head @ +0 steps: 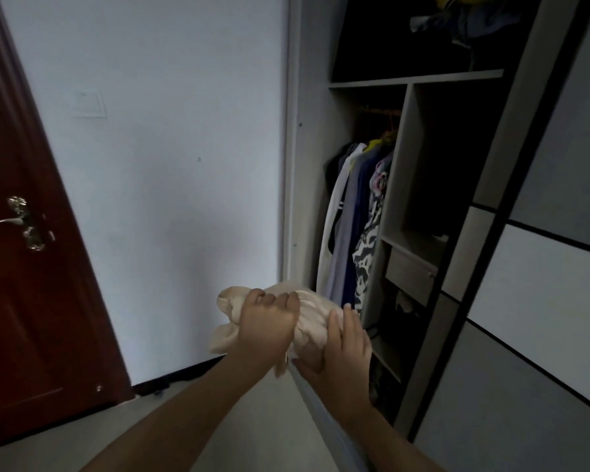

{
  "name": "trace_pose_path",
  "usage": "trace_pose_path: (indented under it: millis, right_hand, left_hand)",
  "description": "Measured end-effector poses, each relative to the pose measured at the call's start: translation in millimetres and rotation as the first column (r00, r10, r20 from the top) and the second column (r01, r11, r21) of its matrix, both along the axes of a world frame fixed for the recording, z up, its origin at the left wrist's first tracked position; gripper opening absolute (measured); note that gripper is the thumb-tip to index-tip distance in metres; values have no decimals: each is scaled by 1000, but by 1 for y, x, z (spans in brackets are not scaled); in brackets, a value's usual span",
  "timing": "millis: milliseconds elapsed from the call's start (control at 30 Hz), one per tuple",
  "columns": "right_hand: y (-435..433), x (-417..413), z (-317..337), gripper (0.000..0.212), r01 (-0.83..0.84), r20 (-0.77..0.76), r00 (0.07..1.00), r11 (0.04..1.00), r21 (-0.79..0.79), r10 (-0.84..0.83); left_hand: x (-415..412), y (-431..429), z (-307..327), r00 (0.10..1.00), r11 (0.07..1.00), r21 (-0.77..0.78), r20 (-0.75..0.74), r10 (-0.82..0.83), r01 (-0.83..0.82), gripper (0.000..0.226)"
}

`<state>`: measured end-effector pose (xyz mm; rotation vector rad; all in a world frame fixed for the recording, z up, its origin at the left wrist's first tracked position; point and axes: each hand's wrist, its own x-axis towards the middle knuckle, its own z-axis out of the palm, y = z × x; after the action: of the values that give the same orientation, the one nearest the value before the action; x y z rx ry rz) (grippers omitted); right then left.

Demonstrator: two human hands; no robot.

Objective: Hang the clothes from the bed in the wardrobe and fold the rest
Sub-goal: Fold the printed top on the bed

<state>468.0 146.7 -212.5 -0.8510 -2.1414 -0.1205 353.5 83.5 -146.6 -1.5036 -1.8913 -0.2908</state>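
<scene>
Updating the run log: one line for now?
left hand, right hand: hold beige garment, bunched | wardrobe: open, hanging clothes inside

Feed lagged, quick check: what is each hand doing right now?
Left hand: grips the beige garment.
Right hand: holds the same garment, thumb underneath.

On our left we see a dark red door (31, 301) with a metal lever handle (6, 221), beside a pale wall (167, 182). A white switch plate (90, 103) sits high on that wall. Dark skirting (184, 372) meets the light floor (225, 420).
</scene>
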Motion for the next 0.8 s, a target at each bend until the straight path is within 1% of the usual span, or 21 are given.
trace_pose_path:
  millis: [67,133,200,233,267,300,333,367,400,433,500,567,633,700,733,767,800]
  right_hand:
    - [15,-17,-10,99,53,78,996,998,-37,-50]
    - [30,-35,-8,96,63,108,993,992,-110,-51]
    - [49,-50,-5,93,25,65,998,984,-176,-13]
    - [63,-58,-2,93,-9,13,1000,984,-180,12]
    - [76,-60,-1,90,-54,-37,998,987,-149,49]
    - [98,-66,2,85,-51,-62,997,997,-65,47]
    - [116,-69,7,75,-48,-63,997,997,62,52]
    - [135,-70,17,59,-49,-28,998,980,193,55]
    - [152,-69,27,42,-54,30,998,944,325,47]
    - [171,-74,38,31,-40,77,997,890,455,5]
    - [196,-77,64,25,-63,159,986,779,624,-48]
    - [214,-83,87,23,-108,222,971,681,724,-82]
    - [229,-90,107,24,-129,264,957,635,762,-122]
    - [237,-92,120,18,-133,285,944,605,785,-163]
    - [241,-94,124,11,-142,307,935,603,785,-180]
    - [246,-95,128,9,-145,334,918,604,784,-212]
    - [250,-92,131,11,-143,358,901,614,776,-243]
  left_hand:
    - [-17,22,-4,998,1000,20,-59,9,-7,33]
    - [-31,42,-8,996,998,43,-81,-31,35,24]
    - [-46,60,-12,993,992,82,-87,-85,92,20]
    - [-57,74,-13,988,988,101,-110,-107,118,18]
    - [-64,80,-13,985,984,119,-120,-121,135,17]
    - [-80,97,-15,976,972,152,-151,-157,179,18]
    - [-91,109,-15,970,960,182,-162,-183,211,23]
    - [-103,123,-14,955,938,233,-212,-208,257,28]
    - [-114,135,-16,938,908,280,-241,-248,312,31]
    - [-130,152,-18,912,856,346,-285,-295,385,33]
    - [-150,182,-18,871,772,416,-327,-366,480,36]
    - [-167,213,-20,842,715,447,-333,-425,537,32]
    - [-178,242,-30,840,689,484,-248,-483,539,34]
    - [-181,269,-40,850,681,556,-96,-518,477,38]
    - [-180,279,-44,838,681,579,-6,-545,447,34]
    - [-177,290,-46,809,674,597,69,-584,435,27]
    - [-171,298,-49,778,675,593,124,-616,439,26]
